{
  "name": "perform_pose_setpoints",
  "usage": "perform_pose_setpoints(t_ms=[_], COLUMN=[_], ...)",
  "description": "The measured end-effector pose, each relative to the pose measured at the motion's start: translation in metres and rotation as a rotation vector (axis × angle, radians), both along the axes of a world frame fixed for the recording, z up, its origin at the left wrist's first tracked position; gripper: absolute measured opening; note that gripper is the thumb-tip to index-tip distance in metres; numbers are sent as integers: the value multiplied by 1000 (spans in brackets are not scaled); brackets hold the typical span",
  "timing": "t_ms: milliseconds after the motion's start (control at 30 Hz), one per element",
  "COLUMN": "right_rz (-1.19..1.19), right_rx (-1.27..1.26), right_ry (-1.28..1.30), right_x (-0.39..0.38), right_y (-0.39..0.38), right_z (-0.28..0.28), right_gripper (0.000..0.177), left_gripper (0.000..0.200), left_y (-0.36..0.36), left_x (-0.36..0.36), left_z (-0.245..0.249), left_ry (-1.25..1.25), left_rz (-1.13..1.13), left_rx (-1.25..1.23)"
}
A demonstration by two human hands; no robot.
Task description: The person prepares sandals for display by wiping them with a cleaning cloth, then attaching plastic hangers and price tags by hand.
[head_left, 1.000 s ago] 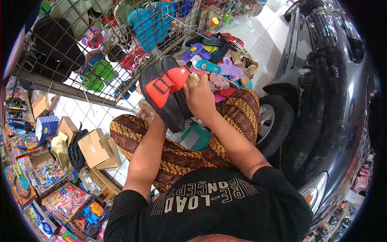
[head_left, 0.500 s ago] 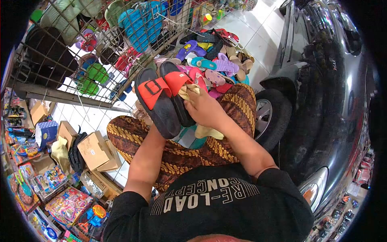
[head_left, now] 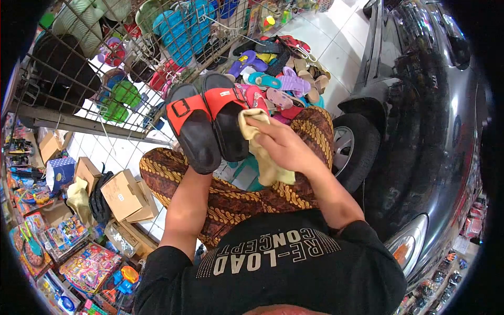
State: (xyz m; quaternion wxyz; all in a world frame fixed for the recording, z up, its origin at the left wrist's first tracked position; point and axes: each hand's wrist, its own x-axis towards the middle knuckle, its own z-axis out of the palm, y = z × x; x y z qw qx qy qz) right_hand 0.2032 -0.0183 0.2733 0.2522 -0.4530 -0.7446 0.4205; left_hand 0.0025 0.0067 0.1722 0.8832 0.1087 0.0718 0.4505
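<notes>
A pair of black sandals [head_left: 194, 139] with red buckled straps is held up over my lap, soles away from me. My left hand [head_left: 198, 176] supports them from behind and below; its fingers are hidden by the footbeds, and mostly the wrist shows. A pale yellow cloth [head_left: 270, 170] hangs down from my right hand [head_left: 283, 144], whose fingers are closed on it. The bunched upper part of this cloth is right at the edge of the right-hand sandal.
Beyond my knees lies a heap of colourful slippers [head_left: 283, 79] on white tiles. A wire rack [head_left: 173, 94] with hanging footwear stands at the upper left. Opened cardboard boxes [head_left: 123, 197] and toys are at left. A black car [head_left: 420, 131] stands close on my right.
My right hand has drawn back from the sandals to the right with the cloth, which now hangs more unfolded. The sandals have shifted slightly left and turned more face-on.
</notes>
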Motion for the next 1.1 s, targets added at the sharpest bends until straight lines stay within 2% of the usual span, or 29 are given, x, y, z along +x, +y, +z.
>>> perform_pose_setpoints(t_ms=[67, 233, 333, 500, 600, 667, 700, 800, 833, 933, 1067, 1100], right_rz=[-137, -151, 35, 620, 283, 107, 133, 292, 337, 295, 533, 519], right_rx=[172, 170, 194, -137, -70, 246, 380, 413, 305, 276, 277, 215], right_ry=[-137, -276, -283, -145, -6, -15, 0, -420, -598, -503, -380, -476], right_x=[-21, -45, -29, 19, 48, 41, 33, 2, -5, 13, 40, 45], right_y=[-2, -16, -24, 2, 29, 42, 46, 60, 63, 76, 96, 96], right_z=[-11, -26, -19, 7, 25, 43, 41, 29, 41, 18, 12, 22], right_gripper=[42, 38, 36, 36, 37, 36, 35, 35, 38, 38, 33, 31], left_gripper=[77, 77, 77, 76, 76, 76, 76, 76, 76, 76, 76, 76], left_y=[7, 18, 2, -3, -7, -8, -7, -3, -1, 0, -8, -10], left_x=[6, 11, 11, 11, 8, 10, 11, 17, 17, 17, 11, 9], left_z=[-4, -6, 2, 9, 17, 18, 19, 20, 21, 22, 23, 23], left_ry=[-8, -23, -31, -46, -53, -58, -57, -57, -55, -50, -37, -34], left_rz=[-4, -17, -43, -69, -81, -95, -105, -126, -129, -138, -134, -131], left_rx=[1, -1, 1, 13, 22, 26, 31, 42, 44, 43, 37, 34])
